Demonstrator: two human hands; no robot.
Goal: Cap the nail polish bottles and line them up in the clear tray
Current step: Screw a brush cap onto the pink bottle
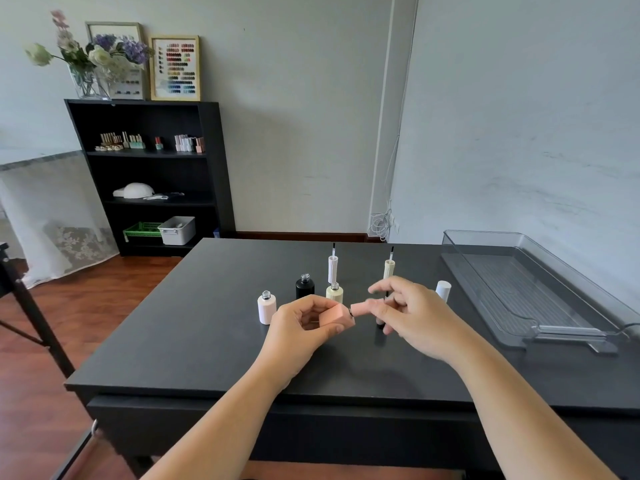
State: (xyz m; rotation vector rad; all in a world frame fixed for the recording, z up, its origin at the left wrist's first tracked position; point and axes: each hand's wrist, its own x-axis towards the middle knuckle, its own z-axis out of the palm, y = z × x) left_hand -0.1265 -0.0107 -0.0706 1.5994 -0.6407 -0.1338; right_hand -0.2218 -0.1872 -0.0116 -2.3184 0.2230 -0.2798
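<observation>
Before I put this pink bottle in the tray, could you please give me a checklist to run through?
1. Pink bottle gripped by left hand: ok.
2. Pink cap, pinched by right hand, screwed fully tight: cannot tell; a dark ring shows at the neck.
3. Clear tray has free room: ok, no bottles in it.
4. Other bottles capped: not ok; white bottle, black bottle and pale green bottle stand open.
5. Spare caps ready: ok; white brush cap and cream brush cap stand upright behind them.
</observation>
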